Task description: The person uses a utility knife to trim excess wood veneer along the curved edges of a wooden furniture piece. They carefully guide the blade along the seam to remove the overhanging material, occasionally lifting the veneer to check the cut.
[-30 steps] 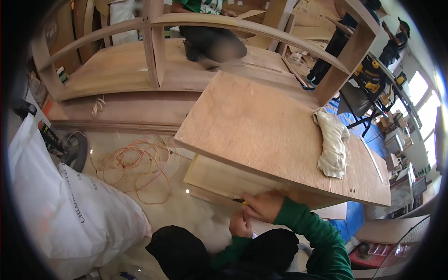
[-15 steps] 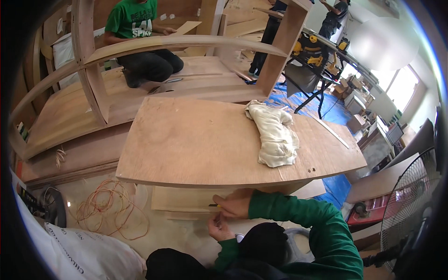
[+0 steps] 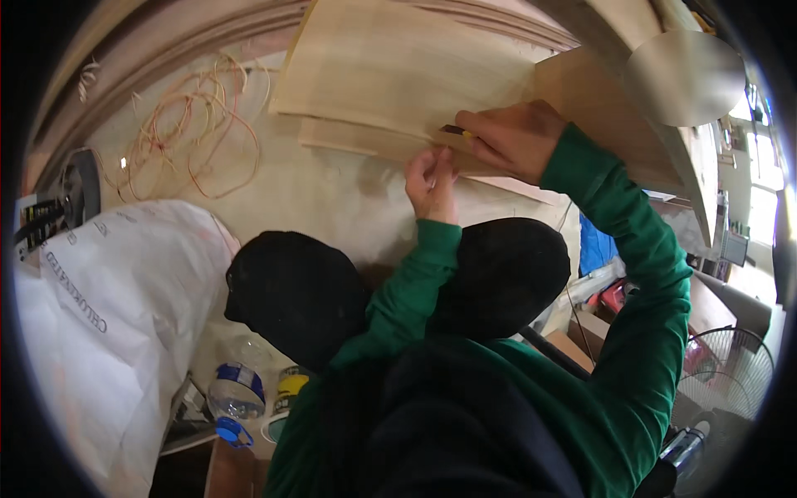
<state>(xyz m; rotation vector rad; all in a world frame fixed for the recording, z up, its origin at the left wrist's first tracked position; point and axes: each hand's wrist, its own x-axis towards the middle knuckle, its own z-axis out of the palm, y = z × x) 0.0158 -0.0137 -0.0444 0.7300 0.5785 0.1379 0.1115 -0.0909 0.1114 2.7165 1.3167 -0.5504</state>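
My right hand (image 3: 519, 137) is closed around a utility knife (image 3: 453, 129); its dark blade end and a bit of yellow stick out to the left of my fingers. Just below and to the left, my left hand (image 3: 432, 187) has its fingers curled together at the edge of the pale wood sheets. What its fingertips pinch, if anything, is too small to tell. The large upper wood sheet (image 3: 398, 70) lies flat beyond my hands, over a narrower wood piece (image 3: 340, 139) that shows along its near edge.
A curved wooden panel (image 3: 693, 178) rises at right. Tangled orange cord (image 3: 199, 133) lies on the floor at left, beyond a big white sack (image 3: 124, 307). A water bottle (image 3: 238, 390) lies near my left knee (image 3: 295, 295). A fan (image 3: 726, 373) stands at lower right.
My view has tilted down, so the big tabletop-like panel with the cloth and the other people have left the picture. Both hands stay close together, the knife still in the right.
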